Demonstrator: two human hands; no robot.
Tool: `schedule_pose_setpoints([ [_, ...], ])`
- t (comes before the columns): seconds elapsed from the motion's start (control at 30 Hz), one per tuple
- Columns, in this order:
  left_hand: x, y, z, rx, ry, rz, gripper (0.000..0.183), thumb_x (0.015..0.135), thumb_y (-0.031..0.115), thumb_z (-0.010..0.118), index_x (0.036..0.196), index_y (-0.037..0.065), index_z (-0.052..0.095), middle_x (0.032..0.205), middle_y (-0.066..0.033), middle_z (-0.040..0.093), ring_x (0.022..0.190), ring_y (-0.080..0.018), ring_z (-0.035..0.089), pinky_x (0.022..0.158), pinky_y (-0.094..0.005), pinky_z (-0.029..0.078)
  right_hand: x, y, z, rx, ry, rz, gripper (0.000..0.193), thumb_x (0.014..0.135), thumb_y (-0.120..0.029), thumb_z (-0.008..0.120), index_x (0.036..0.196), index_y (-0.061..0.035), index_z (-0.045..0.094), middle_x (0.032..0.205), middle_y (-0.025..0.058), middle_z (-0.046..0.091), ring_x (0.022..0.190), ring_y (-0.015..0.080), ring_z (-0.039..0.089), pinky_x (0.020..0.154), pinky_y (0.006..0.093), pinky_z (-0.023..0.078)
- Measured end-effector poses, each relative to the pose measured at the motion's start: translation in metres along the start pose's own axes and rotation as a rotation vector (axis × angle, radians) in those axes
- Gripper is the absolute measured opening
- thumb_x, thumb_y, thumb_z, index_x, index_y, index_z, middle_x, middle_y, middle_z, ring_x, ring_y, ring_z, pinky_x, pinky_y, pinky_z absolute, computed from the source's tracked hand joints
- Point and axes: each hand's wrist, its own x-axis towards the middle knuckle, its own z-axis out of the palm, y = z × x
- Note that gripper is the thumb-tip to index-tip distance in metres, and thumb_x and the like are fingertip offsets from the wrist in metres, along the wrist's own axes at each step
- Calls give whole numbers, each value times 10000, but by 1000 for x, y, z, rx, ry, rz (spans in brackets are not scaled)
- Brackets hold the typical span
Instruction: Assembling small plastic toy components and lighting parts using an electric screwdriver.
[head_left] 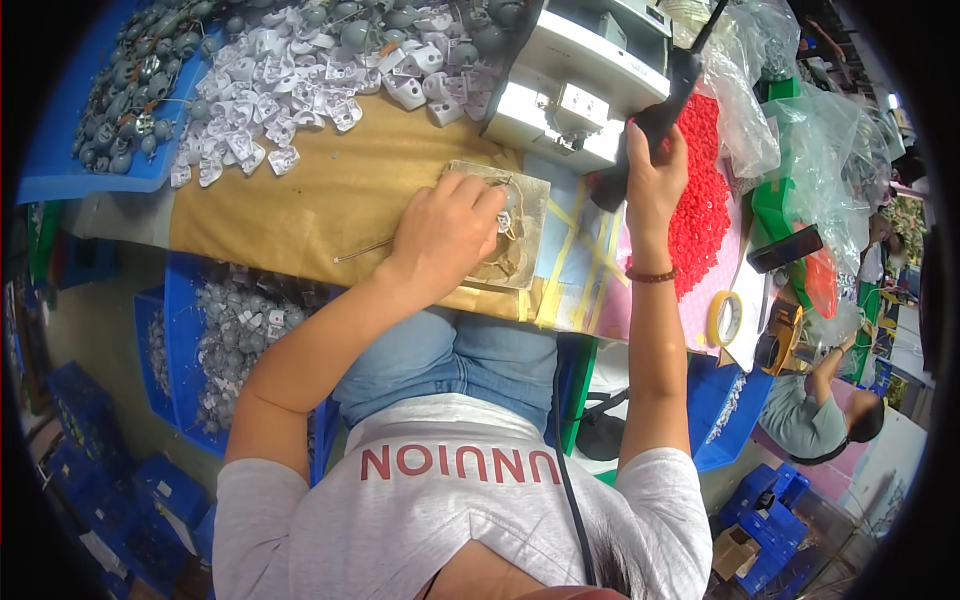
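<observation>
Closest to me, my left hand (445,235) is pinching a small white plastic part (506,222) on a worn square plate (525,215), while my right hand (650,175) is gripping a black screwdriver (650,125).

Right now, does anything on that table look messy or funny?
Yes. The white plastic parts lie in a loose heap on the table, spilling beyond the blue tray. Yellow tape strips cross the tabletop unevenly. The hands hold a small part and a black tool normally.
</observation>
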Motion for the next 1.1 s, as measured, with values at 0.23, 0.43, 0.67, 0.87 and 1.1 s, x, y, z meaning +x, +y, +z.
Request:
schedule_pose_setpoints([
  [0.23,-2,-2,1,-35,36,-6,371,744,102,727,1100,69,627,957,-80,600,939,-286,586,770,-399,510,9,-134,10,797,30,-420,723,883,46,668,1459,30,232,833,98,675,665,147,658,707,296,563],
  [0.43,1,0,-1,-68,44,-2,372,740,106,730,1097,74,628,952,-96,606,931,-304,589,763,-411,514,36,-130,26,488,-143,-364,567,886,42,623,1330,31,270,722,100,640,612,177,624,638,332,529],
  [0.67,-1,-3,0,-48,30,-14,355,742,111,732,1082,70,640,963,-102,619,936,-306,594,783,-407,522,14,-137,65,419,-212,81,115,881,-20,669,799,-26,588,675,39,615,577,115,590,547,259,473],
  [0.87,-2,-2,1,-70,49,-13,337,751,114,719,1073,66,632,951,-93,610,955,-305,592,768,-411,518,-17,-141,49,509,-372,-37,182,813,21,675,954,21,560,698,59,630,594,145,625,576,271,523],
  [1.1,-2,-1,2,-67,44,-53,290,739,131,717,998,66,604,908,-70,586,919,-292,583,746,-420,511,-48,-123,49,456,-410,-199,216,852,69,624,1053,59,547,735,76,624,624,150,620,605,274,516],
])
